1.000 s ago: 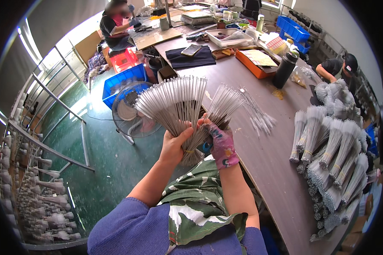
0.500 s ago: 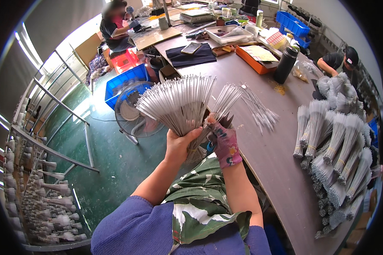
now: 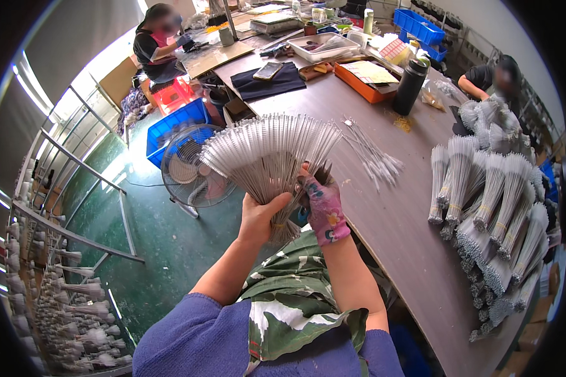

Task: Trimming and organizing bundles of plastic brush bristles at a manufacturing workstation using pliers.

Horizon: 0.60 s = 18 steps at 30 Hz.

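Note:
A large fanned bunch of thin wire brushes with white bristles (image 3: 258,147) stands upright before me, bristle ends up. My bare left hand (image 3: 264,217) is wrapped round its stems, the thumb across the front. At the bunch's right side, my right hand (image 3: 321,204), in a pink flowered glove with bare fingertips, is closed on brush stems. A dark pointed tool (image 3: 324,173) sticks up behind that hand; its kind is not clear. Beyond it, a few loose brushes (image 3: 371,154) lie on the table (image 3: 383,220).
Tied brush bundles (image 3: 497,207) are heaped on the table's right. Farther back are a black bottle (image 3: 410,87), an orange tray (image 3: 368,81) and a phone (image 3: 268,71) on dark cloth. A floor fan (image 3: 192,166) and blue crate (image 3: 176,129) stand left. Two people sit at the far sides.
The smaller bunch in my right hand has come left against the large fan, closing the gap between them. The whole view has shifted slightly.

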Each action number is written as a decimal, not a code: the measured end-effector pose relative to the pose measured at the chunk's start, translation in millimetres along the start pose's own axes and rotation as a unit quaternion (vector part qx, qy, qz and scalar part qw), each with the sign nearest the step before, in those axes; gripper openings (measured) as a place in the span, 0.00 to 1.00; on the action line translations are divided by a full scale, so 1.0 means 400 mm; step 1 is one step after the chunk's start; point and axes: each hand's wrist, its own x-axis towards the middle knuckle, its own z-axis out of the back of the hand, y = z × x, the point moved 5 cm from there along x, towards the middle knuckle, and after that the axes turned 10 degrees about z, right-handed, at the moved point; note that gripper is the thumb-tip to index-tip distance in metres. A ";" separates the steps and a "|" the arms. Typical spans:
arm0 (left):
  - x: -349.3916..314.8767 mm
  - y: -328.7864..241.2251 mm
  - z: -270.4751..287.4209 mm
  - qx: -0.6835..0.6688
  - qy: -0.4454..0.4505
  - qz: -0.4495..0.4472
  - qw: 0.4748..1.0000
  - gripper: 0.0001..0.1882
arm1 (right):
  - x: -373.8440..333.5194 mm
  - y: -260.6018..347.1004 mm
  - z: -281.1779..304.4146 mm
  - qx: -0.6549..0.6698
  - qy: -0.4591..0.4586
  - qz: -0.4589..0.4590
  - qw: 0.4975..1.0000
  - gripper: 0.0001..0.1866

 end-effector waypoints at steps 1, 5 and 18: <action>-0.004 0.000 -0.012 0.002 0.006 -0.002 1.000 0.15 | -0.001 0.005 -0.001 -0.017 0.001 0.005 1.000 0.06; -0.009 -0.010 -0.012 0.013 -0.019 -0.014 1.000 0.15 | 0.004 -0.007 0.005 0.013 0.036 -0.011 0.999 0.06; 0.012 -0.009 0.023 0.012 0.067 -0.012 0.998 0.17 | -0.014 0.004 0.004 0.087 0.070 0.021 0.993 0.08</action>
